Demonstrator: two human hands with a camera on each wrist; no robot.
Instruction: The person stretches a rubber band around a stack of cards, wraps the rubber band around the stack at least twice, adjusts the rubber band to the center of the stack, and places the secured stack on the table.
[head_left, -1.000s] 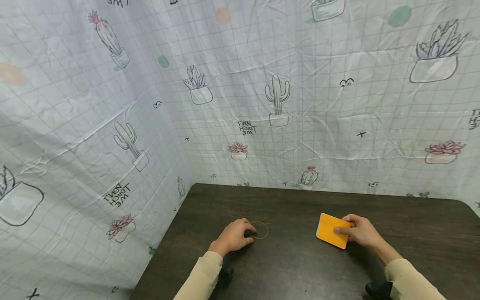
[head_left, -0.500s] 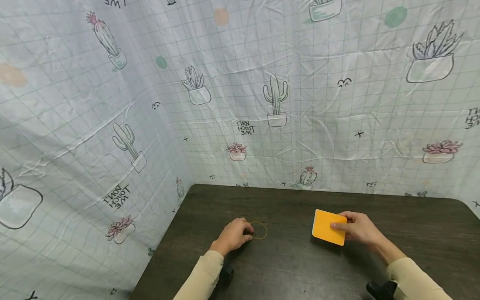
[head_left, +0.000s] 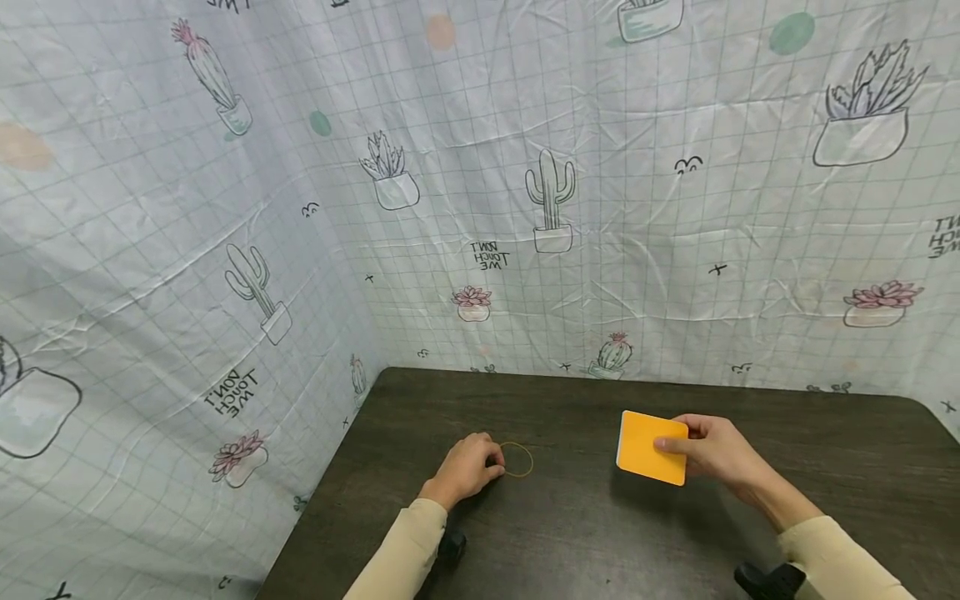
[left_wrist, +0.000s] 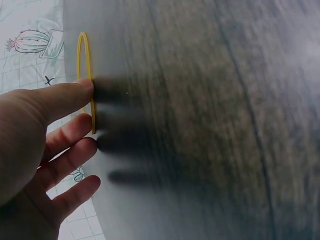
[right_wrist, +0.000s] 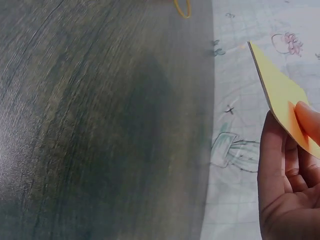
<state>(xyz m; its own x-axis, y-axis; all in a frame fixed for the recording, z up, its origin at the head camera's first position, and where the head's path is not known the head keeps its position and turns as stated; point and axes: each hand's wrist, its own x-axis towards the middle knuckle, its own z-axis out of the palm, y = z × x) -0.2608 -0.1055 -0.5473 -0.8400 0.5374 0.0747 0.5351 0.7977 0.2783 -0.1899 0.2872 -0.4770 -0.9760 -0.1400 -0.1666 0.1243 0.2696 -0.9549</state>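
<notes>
On the dark table lies a yellow rubber band (head_left: 517,460), spread into a loop. My left hand (head_left: 463,468) is at its left edge. In the left wrist view the thumb and index fingertip overlap the rubber band (left_wrist: 80,55), with a small gap between them; the other fingers (left_wrist: 75,197) are loosely bent. My right hand (head_left: 720,454) holds an orange square card (head_left: 641,446) with rounded corners, thumb on its face and fingers behind. The right wrist view shows this card (right_wrist: 277,82) tilted and edge-on, raised above the table; part of it runs out of frame.
The dark wooden table (head_left: 570,525) ends at the back against a white grid curtain (head_left: 637,275) printed with cacti. This curtain also hangs along the left side. Black straps (head_left: 768,579) show under both wrists.
My right hand has lifted the orange card and carried it slightly left and toward the back. The left thumb and index finger have drawn closer together at the rubber band, which stays put.
</notes>
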